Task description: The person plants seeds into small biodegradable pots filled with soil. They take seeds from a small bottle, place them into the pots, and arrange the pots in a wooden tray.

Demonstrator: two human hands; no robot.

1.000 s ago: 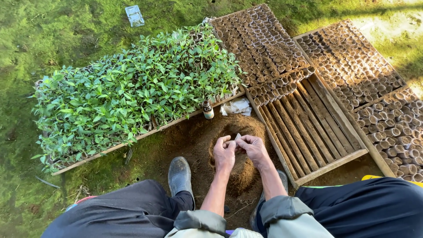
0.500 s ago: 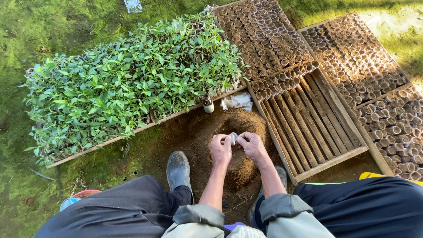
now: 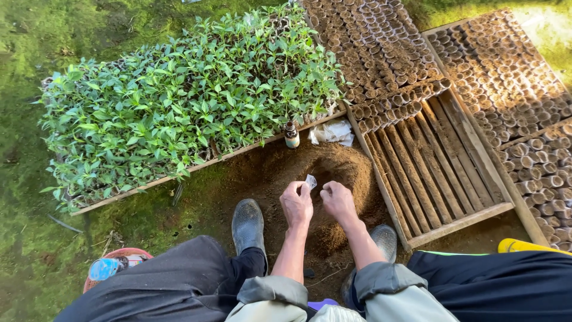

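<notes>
- Mossy green ground (image 3: 36, 36) surrounds a patch of bare brown earth, and on that patch sits a soil mound (image 3: 333, 179) with a hollow in its top; every place below is told from this mound
- just above the near edge of the mound, the left hand (image 3: 297, 204) has thumb and forefinger pinched shut on a small clear plastic piece (image 3: 310, 181), which sticks up from the fingertips; the other fingers are curled in
- the right hand (image 3: 338, 201) is just beside the left, apart from the plastic piece, its fingers loosely curled and holding nothing that can be seen
- beyond the mound stands a small brown bottle (image 3: 291, 135); next to it lies a crumpled white bag (image 3: 333, 131)
- beyond and left of the mound, a wooden tray of green seedlings (image 3: 179, 107)
- right of the mound, a slatted wooden tray (image 3: 435, 173), with rows of small soil-filled pots (image 3: 381, 59) at its far end
- near side of the mound, a grey boot (image 3: 248, 223) rests on the earth
</notes>
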